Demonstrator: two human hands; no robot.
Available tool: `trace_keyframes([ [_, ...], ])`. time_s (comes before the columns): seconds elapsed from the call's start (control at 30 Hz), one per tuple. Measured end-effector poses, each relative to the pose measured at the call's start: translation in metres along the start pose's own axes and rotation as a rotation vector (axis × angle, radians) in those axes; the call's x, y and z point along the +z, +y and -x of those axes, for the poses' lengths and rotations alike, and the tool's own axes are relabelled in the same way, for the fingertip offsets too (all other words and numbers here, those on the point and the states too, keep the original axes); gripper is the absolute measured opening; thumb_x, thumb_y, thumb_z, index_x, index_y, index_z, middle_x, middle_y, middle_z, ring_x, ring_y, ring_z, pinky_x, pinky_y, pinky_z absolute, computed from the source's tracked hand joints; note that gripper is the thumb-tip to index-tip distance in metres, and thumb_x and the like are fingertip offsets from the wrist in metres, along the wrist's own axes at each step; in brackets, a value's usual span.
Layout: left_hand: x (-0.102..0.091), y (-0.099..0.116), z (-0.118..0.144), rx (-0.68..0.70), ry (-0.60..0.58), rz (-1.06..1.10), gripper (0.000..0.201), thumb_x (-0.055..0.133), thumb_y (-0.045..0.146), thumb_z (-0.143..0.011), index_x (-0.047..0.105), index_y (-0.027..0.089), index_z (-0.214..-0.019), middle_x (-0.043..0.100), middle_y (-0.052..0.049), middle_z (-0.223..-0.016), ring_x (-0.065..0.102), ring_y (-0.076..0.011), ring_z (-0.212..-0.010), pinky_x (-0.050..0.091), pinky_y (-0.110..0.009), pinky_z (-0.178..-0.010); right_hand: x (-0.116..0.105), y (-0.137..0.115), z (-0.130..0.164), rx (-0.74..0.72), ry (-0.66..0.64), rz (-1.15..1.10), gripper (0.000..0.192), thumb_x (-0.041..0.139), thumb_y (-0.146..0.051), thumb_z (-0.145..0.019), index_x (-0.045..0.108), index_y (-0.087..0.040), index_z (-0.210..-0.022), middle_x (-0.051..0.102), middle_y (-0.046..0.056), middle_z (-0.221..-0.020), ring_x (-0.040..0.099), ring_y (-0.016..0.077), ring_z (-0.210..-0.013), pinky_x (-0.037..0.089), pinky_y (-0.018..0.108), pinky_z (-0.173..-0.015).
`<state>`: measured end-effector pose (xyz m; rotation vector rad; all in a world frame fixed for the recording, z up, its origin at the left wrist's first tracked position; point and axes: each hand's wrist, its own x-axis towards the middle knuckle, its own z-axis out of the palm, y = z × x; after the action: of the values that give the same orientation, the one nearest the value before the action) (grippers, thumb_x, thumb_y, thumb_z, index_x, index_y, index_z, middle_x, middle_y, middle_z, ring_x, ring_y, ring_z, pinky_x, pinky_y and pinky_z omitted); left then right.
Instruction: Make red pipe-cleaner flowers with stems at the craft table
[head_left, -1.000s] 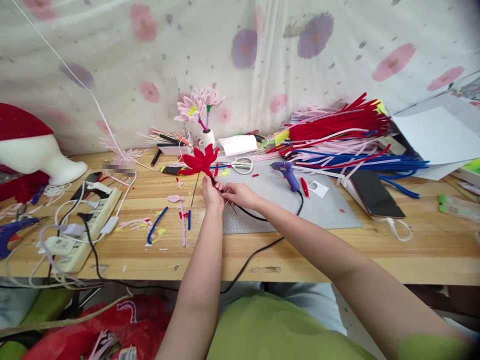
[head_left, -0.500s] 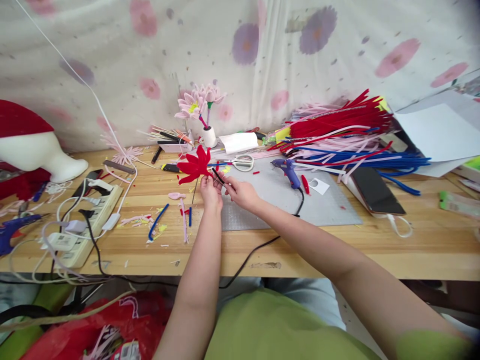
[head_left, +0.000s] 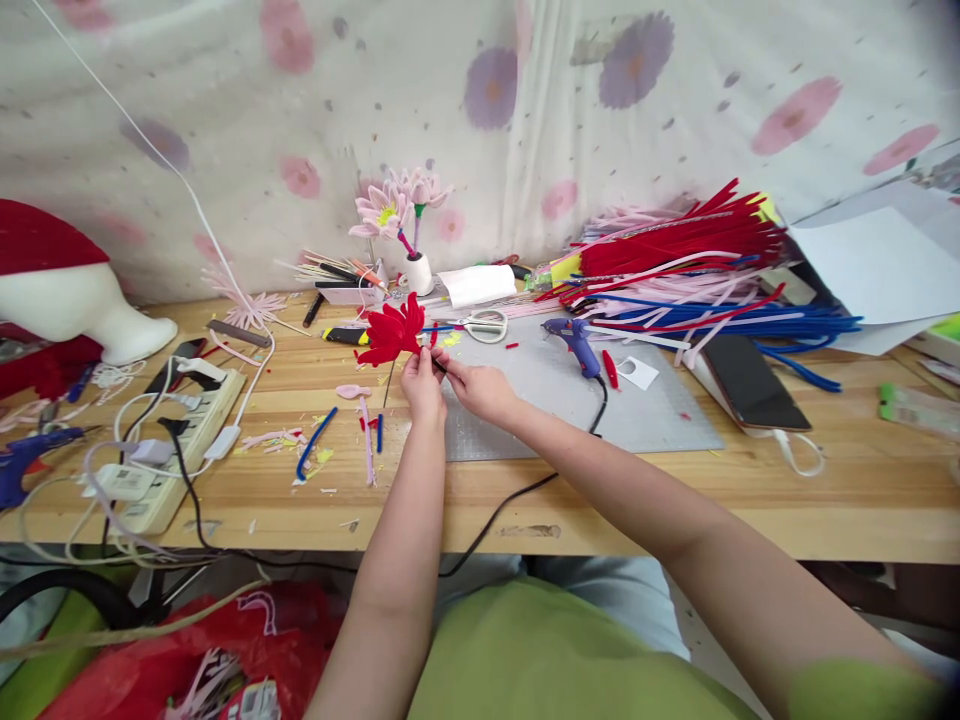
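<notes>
A red fuzzy flower (head_left: 390,332), its petals bunched, points to the upper left from my left hand (head_left: 421,388). The fingers of that hand are closed around its base. My right hand (head_left: 477,388) touches the left one and pinches a short black strip (head_left: 439,367) against the flower's base; most of the strip is hidden by fingers. Just behind the hands lie white-handled scissors (head_left: 487,325) and a yellow-black cutter (head_left: 343,336). A grey cutting mat (head_left: 517,420) extends under my right hand.
A blue glue gun (head_left: 576,345) rests on the mat, its black cord (head_left: 495,515) running to the table edge. Red, pink and blue pipe cleaners (head_left: 675,250) are piled behind right. A power strip (head_left: 184,450) stands left. Pink flowers (head_left: 386,210) stand in a white vase (head_left: 418,273).
The red flower has turned, and its petals look more bunched. The black strip has swung down from upright to the flower's base. My right hand has moved slightly.
</notes>
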<state>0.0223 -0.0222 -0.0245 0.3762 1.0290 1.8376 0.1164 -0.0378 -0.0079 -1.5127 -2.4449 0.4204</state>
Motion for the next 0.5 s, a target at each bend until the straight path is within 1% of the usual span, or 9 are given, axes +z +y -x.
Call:
trace_keyframes([
  [0.13, 0.001, -0.0013, -0.0021, -0.011, 0.042, -0.043, 0.012, 0.048, 0.019, -0.082, 0.054, 0.014, -0.073, 0.057, 0.002, -0.059, 0.053, -0.0065, -0.05, 0.044, -0.022, -0.061, 0.002, 0.0001, 0.0008, 0.006, -0.011, 0.009, 0.046, 0.021, -0.038, -0.092, 0.044, -0.024, -0.13, 0.066, 0.01, -0.101, 0.063, 0.0224, -0.085, 0.044, 0.032, -0.075],
  [0.2, 0.0017, -0.0015, -0.0022, -0.009, 0.033, -0.054, 0.013, 0.047, 0.02, -0.083, 0.054, 0.014, -0.073, 0.057, 0.002, -0.059, 0.053, -0.0068, -0.05, 0.044, -0.022, -0.061, 0.0027, 0.0006, 0.0013, 0.009, -0.011, 0.016, 0.047, 0.02, -0.037, -0.092, 0.041, -0.025, -0.132, 0.066, 0.01, -0.103, 0.063, 0.0222, -0.086, 0.043, 0.032, -0.076],
  [0.3, 0.0022, -0.0025, -0.0023, 0.012, -0.01, -0.087, 0.012, 0.052, 0.022, -0.08, 0.054, 0.013, -0.071, 0.057, 0.001, -0.06, 0.054, -0.007, -0.052, 0.044, -0.021, -0.061, 0.0032, 0.0007, 0.0022, 0.016, -0.003, 0.027, 0.047, 0.019, -0.035, -0.093, 0.037, -0.025, -0.135, 0.065, 0.009, -0.106, 0.063, 0.0224, -0.088, 0.043, 0.033, -0.077],
  [0.4, 0.0018, -0.0038, -0.0036, 0.034, -0.025, -0.134, 0.013, 0.056, 0.02, -0.077, 0.053, 0.013, -0.066, 0.057, 0.002, -0.058, 0.053, -0.0063, -0.051, 0.043, -0.02, -0.061, 0.0031, -0.0005, 0.0035, 0.021, 0.006, 0.04, 0.046, 0.018, -0.033, -0.093, 0.038, -0.025, -0.133, 0.065, 0.009, -0.107, 0.063, 0.0223, -0.089, 0.043, 0.033, -0.076],
  [0.5, 0.0015, -0.0043, -0.0053, 0.033, -0.014, -0.158, 0.013, 0.05, 0.017, -0.08, 0.054, 0.013, -0.069, 0.057, 0.002, -0.057, 0.053, -0.0063, -0.048, 0.043, -0.02, -0.058, 0.0027, -0.0025, 0.005, 0.029, -0.004, 0.049, 0.046, 0.018, -0.034, -0.093, 0.04, -0.023, -0.132, 0.065, 0.01, -0.106, 0.062, 0.0218, -0.089, 0.042, 0.032, -0.076],
])
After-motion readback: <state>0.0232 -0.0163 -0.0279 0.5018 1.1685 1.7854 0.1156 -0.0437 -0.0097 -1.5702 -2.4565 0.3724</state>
